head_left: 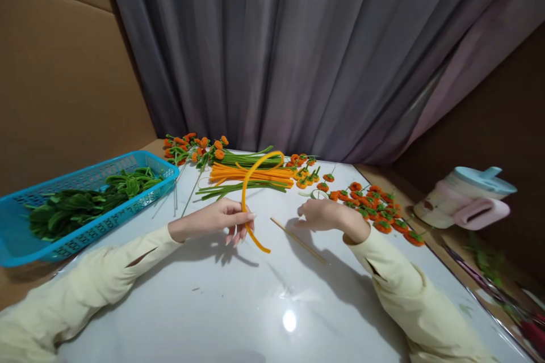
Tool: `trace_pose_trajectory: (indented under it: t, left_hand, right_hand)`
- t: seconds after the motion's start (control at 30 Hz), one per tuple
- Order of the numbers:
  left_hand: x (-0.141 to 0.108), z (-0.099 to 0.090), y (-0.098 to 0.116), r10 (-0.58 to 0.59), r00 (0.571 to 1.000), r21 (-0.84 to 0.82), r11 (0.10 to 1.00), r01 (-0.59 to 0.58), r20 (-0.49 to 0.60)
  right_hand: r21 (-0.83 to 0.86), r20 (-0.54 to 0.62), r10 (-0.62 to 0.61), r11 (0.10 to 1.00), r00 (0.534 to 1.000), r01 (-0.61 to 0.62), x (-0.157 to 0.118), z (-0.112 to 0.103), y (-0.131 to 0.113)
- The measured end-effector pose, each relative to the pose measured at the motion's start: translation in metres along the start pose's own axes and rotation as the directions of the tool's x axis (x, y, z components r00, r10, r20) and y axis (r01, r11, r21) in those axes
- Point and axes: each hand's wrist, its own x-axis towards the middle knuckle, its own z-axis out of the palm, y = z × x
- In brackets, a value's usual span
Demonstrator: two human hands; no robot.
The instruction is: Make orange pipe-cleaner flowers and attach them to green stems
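My left hand pinches a curved yellow-orange pipe cleaner, which arcs up above the fingers and hangs down below them. Over the white table top, my right hand is bent downward, its fingertips mostly hidden behind the hand. A thin wooden stick lies between the hands, nearer the right one. Behind them is a bundle of orange pipe cleaners, with green pipe cleaners at its back. Orange fuzzy flower heads with green centres are spread beyond my right hand.
On the left, a blue basket holds green fuzzy leaves. Orange flowers on stems lie at the back left. A cup with a blue lid and scissors are on the right. A grey curtain hangs behind.
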Motion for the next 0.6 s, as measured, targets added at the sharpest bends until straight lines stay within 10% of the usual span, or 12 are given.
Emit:
trace_pose_trajectory:
  t: [0.33, 0.6]
  left_hand:
    - [0.004, 0.007, -0.006, 0.026, 0.991, -0.101, 0.994, -0.039, -0.129]
    - [0.005, 0.006, 0.040, 0.117, 0.976, 0.215, 0.974, -0.077, -0.183]
  right_hand:
    - [0.050, -0.115, -0.192, 0.979, 0.975, 0.198, 0.012, 0.011, -0.033]
    - [0.194, -0.354, -0.495, 0.791, 0.793, 0.580, -0.025, -0.027, -0.032]
